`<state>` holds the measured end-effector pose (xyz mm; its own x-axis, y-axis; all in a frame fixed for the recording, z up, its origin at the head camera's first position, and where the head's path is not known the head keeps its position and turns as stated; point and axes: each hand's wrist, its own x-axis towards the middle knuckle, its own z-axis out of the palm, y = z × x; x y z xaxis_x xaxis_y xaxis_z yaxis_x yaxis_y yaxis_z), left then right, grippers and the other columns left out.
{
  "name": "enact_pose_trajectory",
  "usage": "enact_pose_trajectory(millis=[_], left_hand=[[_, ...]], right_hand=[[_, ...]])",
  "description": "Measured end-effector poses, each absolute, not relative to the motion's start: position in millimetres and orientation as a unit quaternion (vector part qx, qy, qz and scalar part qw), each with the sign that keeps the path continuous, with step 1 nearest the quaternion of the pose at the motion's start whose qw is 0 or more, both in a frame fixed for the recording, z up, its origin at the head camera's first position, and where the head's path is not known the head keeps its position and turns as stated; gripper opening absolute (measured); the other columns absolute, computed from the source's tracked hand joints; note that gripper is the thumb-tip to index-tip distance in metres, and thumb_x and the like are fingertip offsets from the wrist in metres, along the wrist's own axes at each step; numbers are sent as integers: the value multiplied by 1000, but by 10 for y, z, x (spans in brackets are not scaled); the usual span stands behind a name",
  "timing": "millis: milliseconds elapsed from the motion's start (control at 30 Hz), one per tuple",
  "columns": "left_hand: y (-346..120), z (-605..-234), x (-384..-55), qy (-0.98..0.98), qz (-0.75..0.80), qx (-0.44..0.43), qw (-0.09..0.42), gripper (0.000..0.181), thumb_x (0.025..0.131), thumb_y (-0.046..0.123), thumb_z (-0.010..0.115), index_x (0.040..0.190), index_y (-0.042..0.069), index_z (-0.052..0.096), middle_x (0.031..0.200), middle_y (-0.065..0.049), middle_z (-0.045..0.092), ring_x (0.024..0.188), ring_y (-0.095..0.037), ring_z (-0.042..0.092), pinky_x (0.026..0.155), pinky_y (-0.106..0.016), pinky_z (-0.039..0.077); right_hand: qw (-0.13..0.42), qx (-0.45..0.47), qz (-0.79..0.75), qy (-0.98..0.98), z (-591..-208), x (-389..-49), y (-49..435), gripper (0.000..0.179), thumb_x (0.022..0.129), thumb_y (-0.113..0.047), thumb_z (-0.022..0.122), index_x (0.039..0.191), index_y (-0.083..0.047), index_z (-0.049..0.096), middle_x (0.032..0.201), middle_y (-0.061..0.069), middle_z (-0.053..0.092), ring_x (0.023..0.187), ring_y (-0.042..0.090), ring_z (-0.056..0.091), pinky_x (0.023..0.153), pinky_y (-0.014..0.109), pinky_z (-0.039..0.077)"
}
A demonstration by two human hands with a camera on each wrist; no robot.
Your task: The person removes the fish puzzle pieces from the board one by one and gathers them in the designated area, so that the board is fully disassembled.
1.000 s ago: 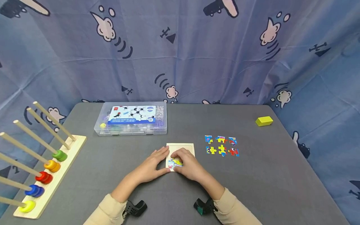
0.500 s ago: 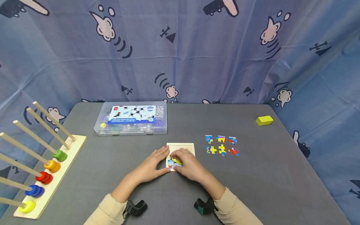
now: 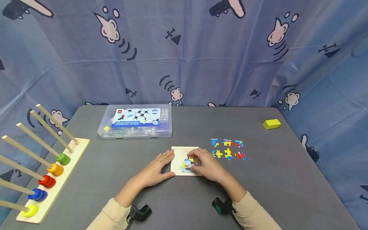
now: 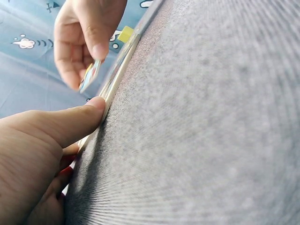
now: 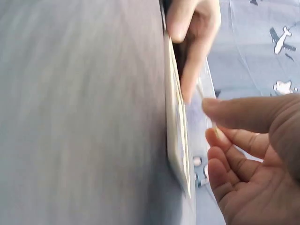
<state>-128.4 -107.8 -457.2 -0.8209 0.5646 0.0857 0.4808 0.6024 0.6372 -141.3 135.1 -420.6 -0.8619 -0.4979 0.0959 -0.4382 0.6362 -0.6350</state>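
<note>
A small square wooden puzzle tray lies on the table in front of me. My left hand rests against its left side, fingers stretched out near the far corner and thumb at the near corner. My right hand pinches a colourful jigsaw piece between thumb and fingertips; in the left wrist view this piece is tilted and raised above the tray. Beneath it, at the tray's near side, another puzzle piece is partly covered by the held one and the hand.
Several loose jigsaw pieces lie in two rows right of the tray. Behind stands a clear plastic molecular model kit box. A yellow block is at the far right. A wooden peg stand with coloured rings occupies the left side.
My right hand has moved to the right across the tray and now holds a jigsaw piece up off it. My left hand has stayed at the tray's left side.
</note>
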Motion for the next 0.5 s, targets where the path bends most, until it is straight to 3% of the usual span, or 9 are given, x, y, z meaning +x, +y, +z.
enact_pose_trajectory(millis=[233,500], left_hand=[[-1079,-4552,-1273,892,338,291,70,71,89,31,66,144,-2,35,155,-13,27,144,-30,22,118,-50,16],[-1080,-4559,-1287,893,336,291,73,72,89,31,66,145,-1,33,155,-13,26,145,-29,21,118,-49,16]], right_hand=[[66,-254,-352,898,-4212,-1429,1723,36,78,-5,75,112,-8,62,105,0,61,95,16,55,85,32,49],[64,-246,-364,896,-4264,-1440,2108,35,78,-4,75,111,-7,63,104,0,62,93,16,55,83,28,49]])
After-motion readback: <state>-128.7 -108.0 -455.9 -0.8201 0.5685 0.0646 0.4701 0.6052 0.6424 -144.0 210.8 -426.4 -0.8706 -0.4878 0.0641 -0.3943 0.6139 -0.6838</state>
